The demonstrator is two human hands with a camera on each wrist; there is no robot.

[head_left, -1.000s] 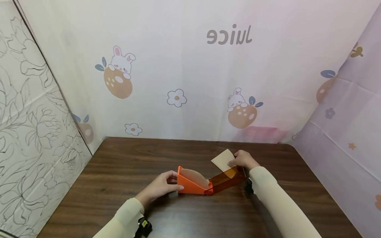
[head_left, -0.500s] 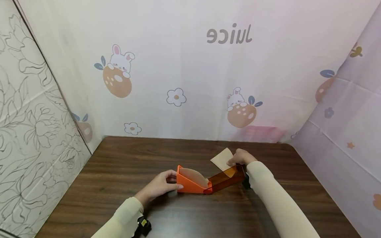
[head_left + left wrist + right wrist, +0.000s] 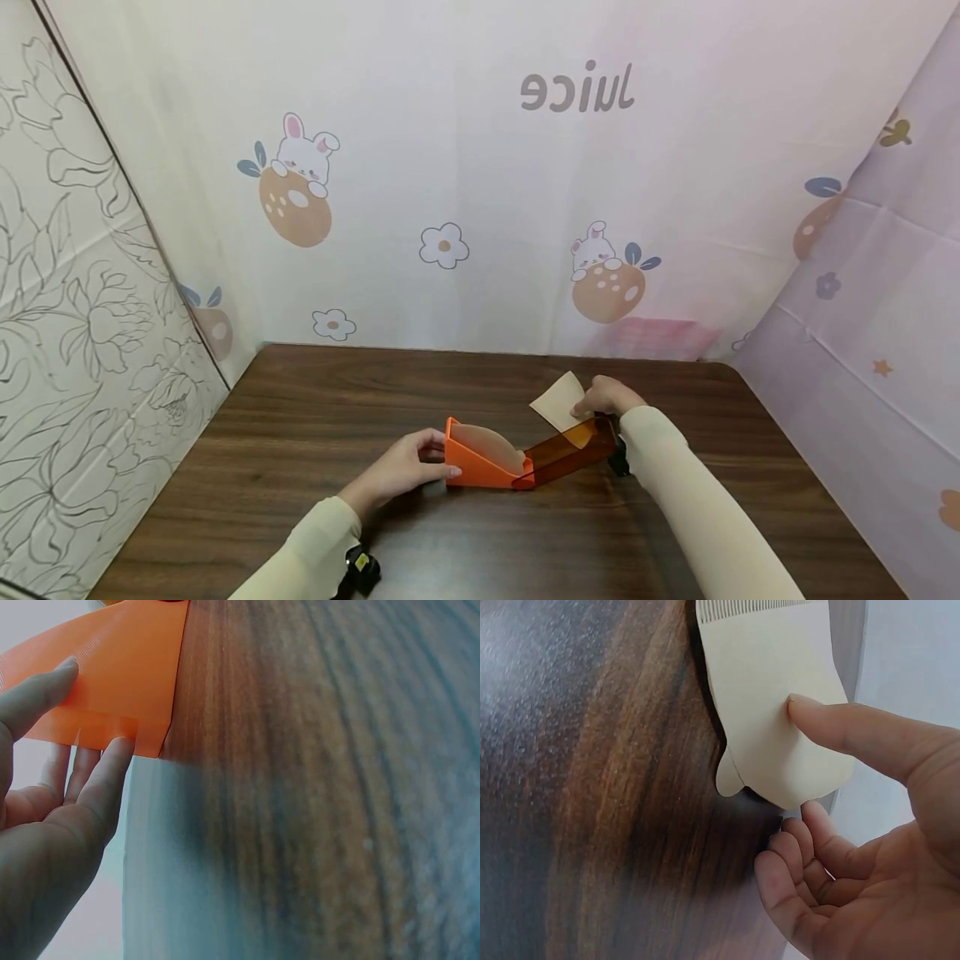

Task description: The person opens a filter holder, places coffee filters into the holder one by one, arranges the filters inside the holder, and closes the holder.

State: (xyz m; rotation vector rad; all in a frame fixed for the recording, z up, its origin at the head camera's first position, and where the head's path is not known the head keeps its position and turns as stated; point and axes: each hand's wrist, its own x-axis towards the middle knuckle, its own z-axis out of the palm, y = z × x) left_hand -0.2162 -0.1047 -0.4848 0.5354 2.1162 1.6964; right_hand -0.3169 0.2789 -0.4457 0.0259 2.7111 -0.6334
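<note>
Tabletop: dark brown wood-grain table (image 3: 322, 396), under both hands.
Holder: orange wedge-shaped plastic holder (image 3: 480, 468), pale sheets inside.
Lid: translucent amber plastic lid (image 3: 566, 457), swung open toward the right.
Left hand (image 3: 401, 467): thumb and fingertips pinch the holder's tall end.
Right hand (image 3: 611, 396): thumb pressed on the filter, other fingers curled behind or below.
Filter: cream paper filter with crimped edge (image 3: 558, 402), outside the holder, partly behind the lid.
Change: almost none since half a second ago; seemingly a pause.
</note>
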